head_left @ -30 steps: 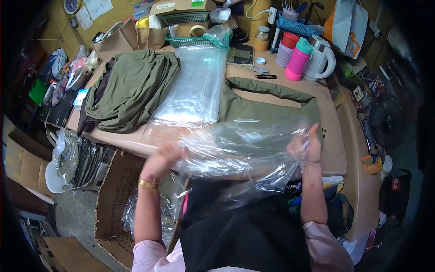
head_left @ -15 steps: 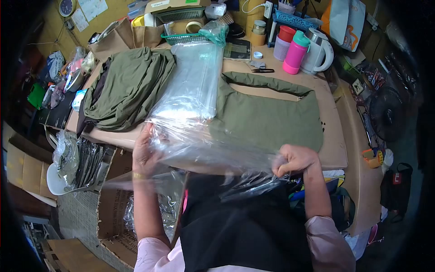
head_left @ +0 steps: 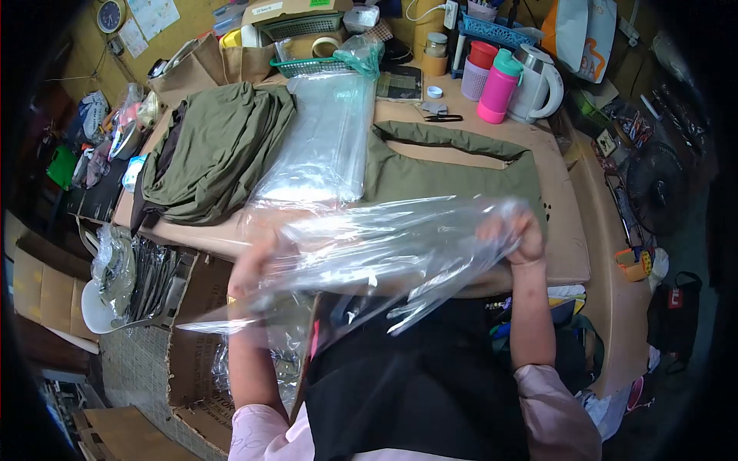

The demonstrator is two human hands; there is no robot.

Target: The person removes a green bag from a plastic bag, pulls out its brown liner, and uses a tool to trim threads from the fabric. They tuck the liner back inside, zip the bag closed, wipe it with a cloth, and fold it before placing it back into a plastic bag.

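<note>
A clear plastic bag is stretched between my two hands above the table's front edge, its lower part hanging over my black apron. My right hand is closed on its right end. At the left end, my left hand grips the film, its fingers partly blurred behind the plastic. Just beyond the bag lies a folded olive-green garment, its near part seen through the film. A stack of flat clear bags lies to its left. Farther left is a pile of olive-green garments.
At the back right stand a pink bottle, a kettle and a purple cup. Black thread snips lie behind the folded garment. A green basket sits at the back. Below the table's left front is an open cardboard box.
My right hand has risen and moved slightly right, and the plastic bag is spread wider and higher, now covering the near part of the folded garment. My left hand has dropped slightly.
</note>
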